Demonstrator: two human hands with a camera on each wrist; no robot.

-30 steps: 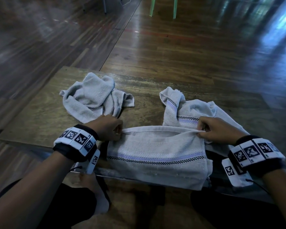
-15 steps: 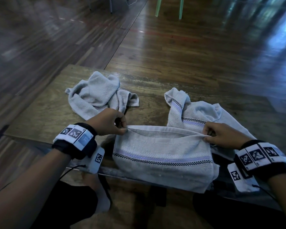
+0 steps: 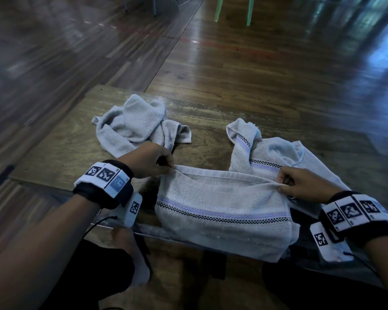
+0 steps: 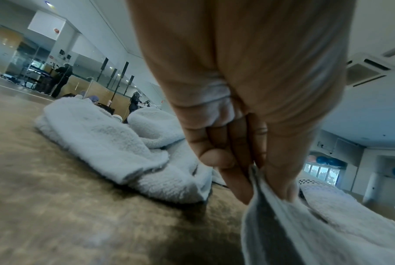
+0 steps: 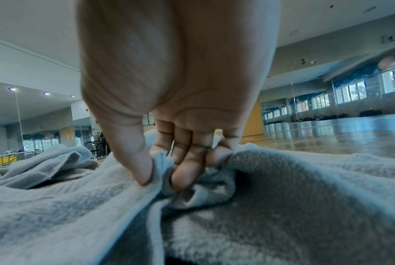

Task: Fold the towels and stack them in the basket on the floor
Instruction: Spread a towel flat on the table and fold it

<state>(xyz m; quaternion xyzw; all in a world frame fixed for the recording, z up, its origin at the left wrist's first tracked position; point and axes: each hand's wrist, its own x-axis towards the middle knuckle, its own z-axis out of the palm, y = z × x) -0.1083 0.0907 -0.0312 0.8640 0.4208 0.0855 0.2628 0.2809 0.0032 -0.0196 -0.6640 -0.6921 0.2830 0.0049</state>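
Both hands grip the same towel. The left hand (image 3: pixel 148 161) pinches one top corner of the striped towel (image 3: pixel 222 211) between thumb and curled fingers; the right hand (image 3: pixel 305 183) pinches the opposite corner the same way. The wrist views confirm it: cloth is caught between the left hand's fingers (image 4: pixel 221 159) and between the right hand's fingers (image 5: pixel 185 172).

The striped towel lies doubled at the near edge of the low table (image 3: pixel 61 153), its lower half hanging off that edge toward the person. A crumpled towel (image 3: pixel 132 124) sits on the table beyond the left hand. A second striped towel (image 3: pixel 276 157) lies bunched beyond the right hand, partly under the held one. No basket is in any view.

Risks, as judgement:
- The two layers at the top edge look unevenly caught, with a gap between them. A fold from here would likely come out skewed.
- The overhang could drag the towel off the table if either pinch slips.
- The right corner rests on the second striped towel, so a lift could snag it and pull it along.
- The basket is out of sight, so placement needs a look away, and a loose fold could open in transit.

No readable brand or text. The wrist bands (image 3: pixel 105 175) carry only black-and-white square marker patterns.
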